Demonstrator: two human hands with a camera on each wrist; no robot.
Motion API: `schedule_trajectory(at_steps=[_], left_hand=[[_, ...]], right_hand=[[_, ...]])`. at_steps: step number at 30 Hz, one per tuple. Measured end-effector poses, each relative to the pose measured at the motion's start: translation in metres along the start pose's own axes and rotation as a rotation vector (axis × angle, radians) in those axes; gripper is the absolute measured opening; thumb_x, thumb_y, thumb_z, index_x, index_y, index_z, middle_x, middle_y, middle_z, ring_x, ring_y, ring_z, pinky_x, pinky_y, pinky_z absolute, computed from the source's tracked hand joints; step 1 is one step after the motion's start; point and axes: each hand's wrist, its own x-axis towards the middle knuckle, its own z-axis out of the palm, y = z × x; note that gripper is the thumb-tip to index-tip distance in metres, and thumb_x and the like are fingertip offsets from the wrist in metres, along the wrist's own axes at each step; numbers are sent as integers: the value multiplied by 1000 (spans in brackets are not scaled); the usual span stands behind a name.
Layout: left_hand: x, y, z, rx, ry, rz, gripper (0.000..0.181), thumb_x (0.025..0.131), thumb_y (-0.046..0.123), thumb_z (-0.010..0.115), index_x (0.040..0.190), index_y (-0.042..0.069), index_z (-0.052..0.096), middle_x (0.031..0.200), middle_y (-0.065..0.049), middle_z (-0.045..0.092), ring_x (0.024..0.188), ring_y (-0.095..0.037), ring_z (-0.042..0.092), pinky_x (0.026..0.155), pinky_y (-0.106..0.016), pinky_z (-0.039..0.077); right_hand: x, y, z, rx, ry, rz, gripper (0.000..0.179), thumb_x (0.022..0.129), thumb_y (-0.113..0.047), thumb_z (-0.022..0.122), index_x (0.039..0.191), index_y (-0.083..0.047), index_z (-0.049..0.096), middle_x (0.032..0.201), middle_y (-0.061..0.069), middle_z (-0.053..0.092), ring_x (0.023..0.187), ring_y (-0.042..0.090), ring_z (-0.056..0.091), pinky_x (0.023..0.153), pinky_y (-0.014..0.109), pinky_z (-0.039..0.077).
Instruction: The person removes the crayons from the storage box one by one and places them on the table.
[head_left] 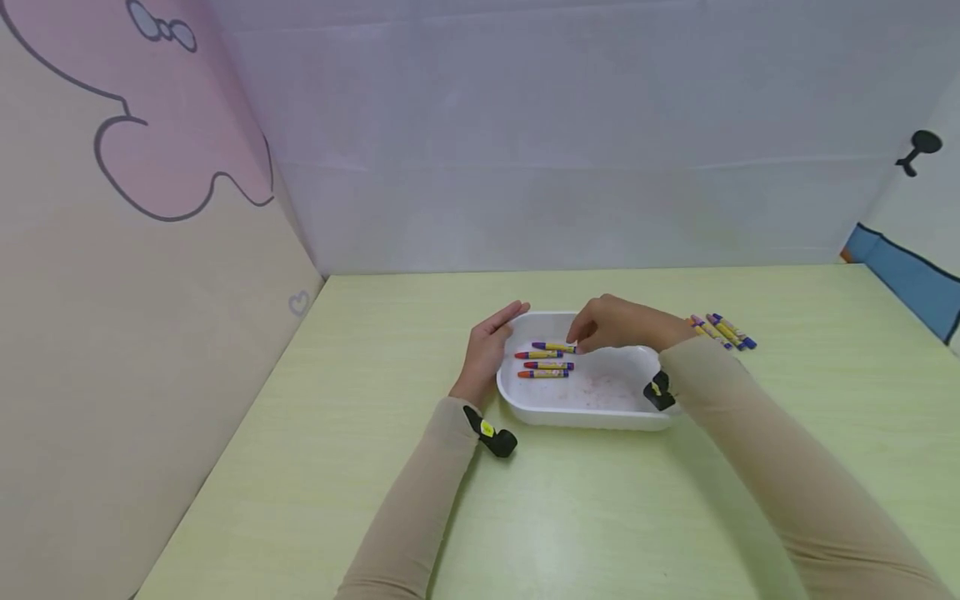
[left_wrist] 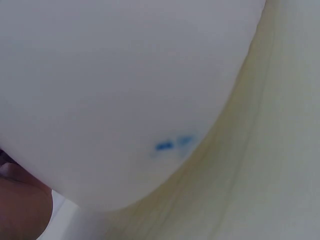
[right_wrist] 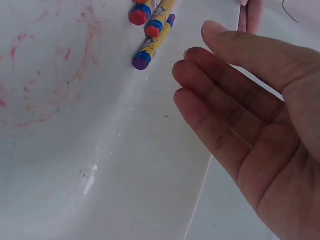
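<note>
A white plastic tray [head_left: 592,419] holds several crayons [head_left: 546,366] with yellow wrappers, red, orange and purple, lying side by side at its left end. My left hand [head_left: 483,354] grips the tray's left end, thumb at the rim and fingers along the outside; the left wrist view mostly shows the tray's outer wall [left_wrist: 125,90] with blue marks. Above the tray's far side is my right hand [head_left: 617,323], near the purple crayon [head_left: 551,347]. In the right wrist view its fingers [right_wrist: 215,120] are loosely bent with nothing between them, apart from the purple crayon's end [right_wrist: 141,63].
More crayons [head_left: 723,332] lie on the pale wooden table [head_left: 300,467] to the right of the tray, partly behind my right wrist. A white wall [head_left: 570,150] rises at the table's far edge. On the left stands a wall [head_left: 150,333] with a pink drawing.
</note>
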Motion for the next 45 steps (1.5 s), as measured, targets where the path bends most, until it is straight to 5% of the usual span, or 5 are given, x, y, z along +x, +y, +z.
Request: schedule_trajectory(at_steps=[12, 31, 45], left_hand=[[1, 0, 1, 12, -10, 28, 39, 100, 4, 41, 136, 12, 55, 134, 1, 60, 136, -11, 43, 114, -31, 35], [0, 1, 3, -12, -7, 40, 39, 99, 3, 41, 134, 12, 57, 133, 0, 61, 134, -10, 45, 113, -29, 37], [2, -2, 3, -28, -12, 24, 39, 99, 4, 41, 135, 12, 56, 134, 0, 61, 135, -11, 45, 114, -30, 36]], right_hand=[[19, -15, 18, 27, -117, -50, 19, 85, -6, 70, 104, -6, 73, 99, 3, 72, 89, 12, 63, 88, 32, 55], [28, -22, 32, -51, -144, 7, 17, 82, -11, 75, 99, -10, 72, 92, 1, 67, 83, 13, 56, 80, 28, 52], [29, -23, 31, -59, -179, 11, 14, 84, -9, 72, 97, -12, 73, 96, 0, 68, 86, 13, 57, 87, 31, 53]])
